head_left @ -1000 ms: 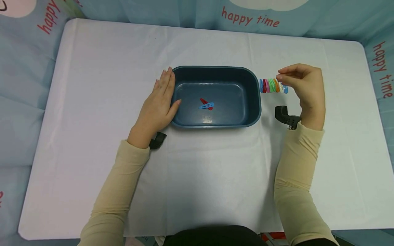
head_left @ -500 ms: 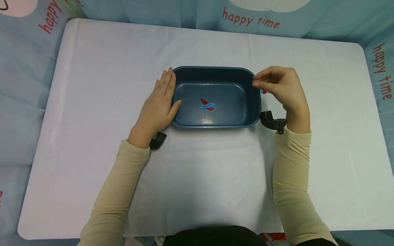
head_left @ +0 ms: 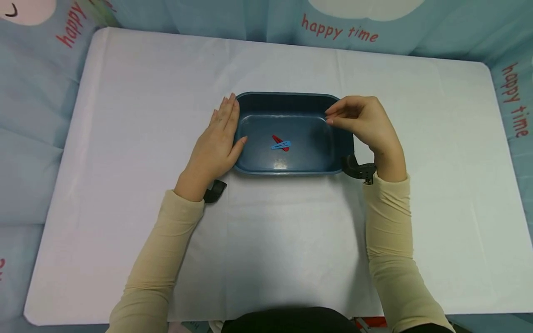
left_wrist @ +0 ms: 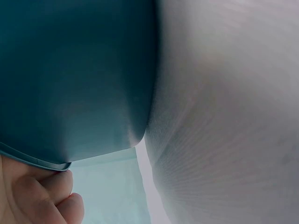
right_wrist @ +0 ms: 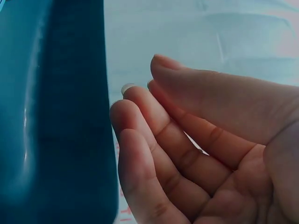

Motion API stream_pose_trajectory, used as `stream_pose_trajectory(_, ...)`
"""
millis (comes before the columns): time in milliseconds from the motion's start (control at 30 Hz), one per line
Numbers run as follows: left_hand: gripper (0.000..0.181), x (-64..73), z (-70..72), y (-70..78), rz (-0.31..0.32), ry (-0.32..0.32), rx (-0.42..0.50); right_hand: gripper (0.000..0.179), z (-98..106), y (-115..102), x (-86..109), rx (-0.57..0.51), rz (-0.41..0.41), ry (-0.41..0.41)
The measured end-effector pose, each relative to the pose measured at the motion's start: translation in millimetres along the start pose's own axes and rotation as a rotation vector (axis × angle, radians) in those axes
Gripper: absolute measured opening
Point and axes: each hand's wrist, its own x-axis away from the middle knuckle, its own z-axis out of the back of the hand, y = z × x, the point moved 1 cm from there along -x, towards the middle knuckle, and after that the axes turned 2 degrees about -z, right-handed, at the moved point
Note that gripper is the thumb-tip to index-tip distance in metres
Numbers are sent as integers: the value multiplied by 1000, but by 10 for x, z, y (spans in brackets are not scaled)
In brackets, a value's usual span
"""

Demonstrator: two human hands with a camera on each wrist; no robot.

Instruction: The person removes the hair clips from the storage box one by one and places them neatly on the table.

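Note:
A dark blue-grey tray [head_left: 291, 166] stands near the middle of the table. In it lie a red hair clip [head_left: 285, 149] and a blue hair clip [head_left: 280, 145], crossed over each other. My left hand [head_left: 217, 138] rests with straight fingers along the tray's left rim, thumb over the edge. Over the tray's right end is my right hand [head_left: 362, 121], thumb and index fingertip close together, other fingers curled loosely in the right wrist view. I cannot tell whether a clip is between those fingertips. The row of coloured clips right of the tray is hidden behind this hand.
A white cloth [head_left: 266, 240] covers the table, and a blue printed curtain [head_left: 283, 23] hangs behind its far edge. Black wrist mounts sit on the left wrist [head_left: 215, 191] and the right wrist [head_left: 359, 169], the latter overlapping the tray's near right corner in the head view.
My right hand has moved left from above the row of hair clips to over the tray's right end. My left hand and the two clips in the tray have stayed put.

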Motion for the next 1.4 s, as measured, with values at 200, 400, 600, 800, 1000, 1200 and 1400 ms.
stream_pose_trajectory(200,68,6,-7,-2,17,-14,-2,16,-108,-55,-98,48,29,-47)
stream_pose_trajectory(400,68,17,-7,-5,21,-19,-9,13,-339,-132,-267,94,98,-156)
stream_pose_trajectory(600,69,6,10,-8,12,-14,-10,10,-518,-175,-362,146,124,-244)
stream_pose_trajectory(800,69,-1,12,-8,17,-15,-12,9,-583,-137,-405,221,93,-345)
stream_pose_trajectory(1000,69,4,5,-12,18,-12,-16,6,-646,-89,-463,309,66,-446)
stream_pose_trajectory(1200,68,1,-14,-12,15,-12,-12,5,-674,-54,-495,381,23,-504)
stream_pose_trajectory(1400,68,0,-7,-13,18,-17,-10,6,-706,-52,-517,441,7,-505)
